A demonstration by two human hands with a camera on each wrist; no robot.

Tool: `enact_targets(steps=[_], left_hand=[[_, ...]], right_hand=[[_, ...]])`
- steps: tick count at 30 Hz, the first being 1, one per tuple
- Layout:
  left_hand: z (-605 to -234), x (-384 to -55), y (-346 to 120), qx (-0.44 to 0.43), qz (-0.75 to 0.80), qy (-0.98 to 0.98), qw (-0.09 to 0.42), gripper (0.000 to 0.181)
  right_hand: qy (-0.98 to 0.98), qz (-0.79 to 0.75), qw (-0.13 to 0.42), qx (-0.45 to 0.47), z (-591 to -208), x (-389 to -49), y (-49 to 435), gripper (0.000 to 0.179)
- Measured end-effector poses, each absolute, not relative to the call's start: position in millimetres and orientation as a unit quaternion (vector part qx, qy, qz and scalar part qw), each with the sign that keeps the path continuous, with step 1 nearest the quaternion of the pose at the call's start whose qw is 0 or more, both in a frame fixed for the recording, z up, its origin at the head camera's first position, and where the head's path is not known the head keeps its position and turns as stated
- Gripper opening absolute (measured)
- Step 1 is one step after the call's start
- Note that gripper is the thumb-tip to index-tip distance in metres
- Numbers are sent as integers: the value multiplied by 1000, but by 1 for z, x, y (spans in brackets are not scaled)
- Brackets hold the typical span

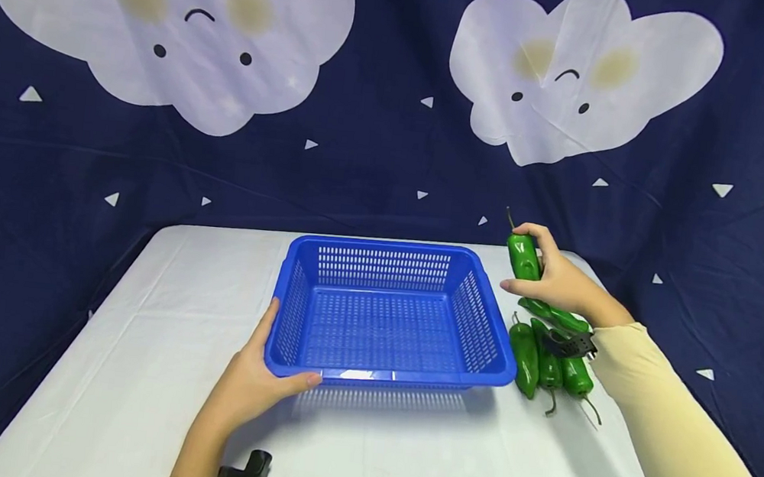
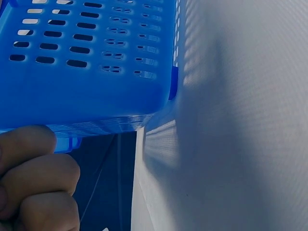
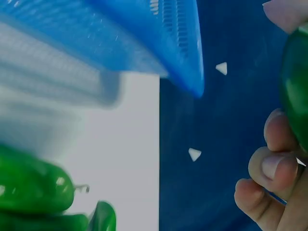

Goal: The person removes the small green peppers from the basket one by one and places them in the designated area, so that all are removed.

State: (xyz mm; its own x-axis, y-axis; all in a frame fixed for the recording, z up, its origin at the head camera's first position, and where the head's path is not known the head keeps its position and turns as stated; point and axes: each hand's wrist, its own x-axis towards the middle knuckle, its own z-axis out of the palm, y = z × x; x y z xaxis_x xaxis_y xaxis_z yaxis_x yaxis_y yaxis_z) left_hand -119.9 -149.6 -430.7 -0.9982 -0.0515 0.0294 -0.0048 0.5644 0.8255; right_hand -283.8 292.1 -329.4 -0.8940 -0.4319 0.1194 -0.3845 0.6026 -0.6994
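My left hand (image 1: 251, 379) grips the near left corner of a blue plastic basket (image 1: 389, 378), its thumb along the front rim and a finger up the left side. Curled fingers (image 2: 45, 178) show beside the basket wall (image 2: 86, 96) in the left wrist view. In the head view the basket has nothing inside. At the far right, my right hand (image 1: 560, 282) holds a green pepper (image 1: 524, 256) between thumb and fingers, its stem pointing up. That pepper (image 3: 296, 86) is cut off by the frame edge in the right wrist view.
Several more green peppers (image 1: 524, 356) lie on the white-covered table (image 1: 211, 291), right of the basket and below my right hand. A dark blue curtain with clouds (image 1: 360, 175) hangs behind the table. Black straps circle both wrists.
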Motion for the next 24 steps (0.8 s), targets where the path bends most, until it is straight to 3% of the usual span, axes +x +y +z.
enact_targets(steps=[24], left_hand=[[-431, -120, -150, 14, -470, -882, 22, 129]], right_hand=[[924, -346, 36, -158, -372, -276, 348, 89]])
